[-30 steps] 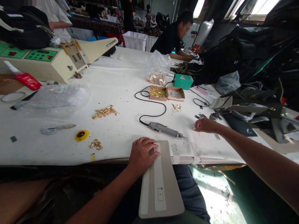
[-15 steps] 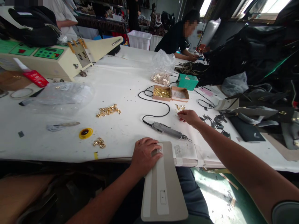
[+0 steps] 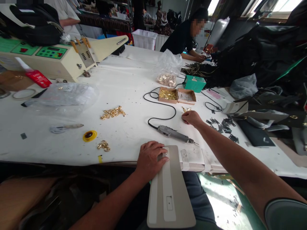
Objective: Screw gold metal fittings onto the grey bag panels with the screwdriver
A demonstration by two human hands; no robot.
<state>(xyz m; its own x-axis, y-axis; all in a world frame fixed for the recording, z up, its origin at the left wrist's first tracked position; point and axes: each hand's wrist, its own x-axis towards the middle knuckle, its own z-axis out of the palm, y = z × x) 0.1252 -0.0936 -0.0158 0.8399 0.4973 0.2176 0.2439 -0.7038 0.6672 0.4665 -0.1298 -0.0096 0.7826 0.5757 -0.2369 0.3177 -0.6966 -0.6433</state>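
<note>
My left hand [image 3: 150,159] is closed over the top end of a long beige panel [image 3: 183,195], which leans from the table edge down over my lap. Pale strips run along the panel, with a small rectangular cut-out near its lower end. Over the table, my right hand [image 3: 192,118] has its fingertips pinched together beside a few small gold pieces [image 3: 186,109]; whatever they hold is too small to make out. Between my hands lies a grey electric screwdriver [image 3: 173,133] with its bit pointing right. Behind it stands a small cardboard box [image 3: 168,95] of gold screws.
Black plates [image 3: 224,125] are scattered right of my right hand. Gold hardware [image 3: 112,112] lies in a heap at left, near a yellow round dish [image 3: 89,135]. A green box [image 3: 194,83] and a cream machine [image 3: 59,64] stand farther back. A co-worker [image 3: 178,41] leans over the far side.
My right hand has shifted slightly left and its fingers have drawn closer together by the gold pieces. My left hand stays on the panel. The whole view has shifted slightly.
</note>
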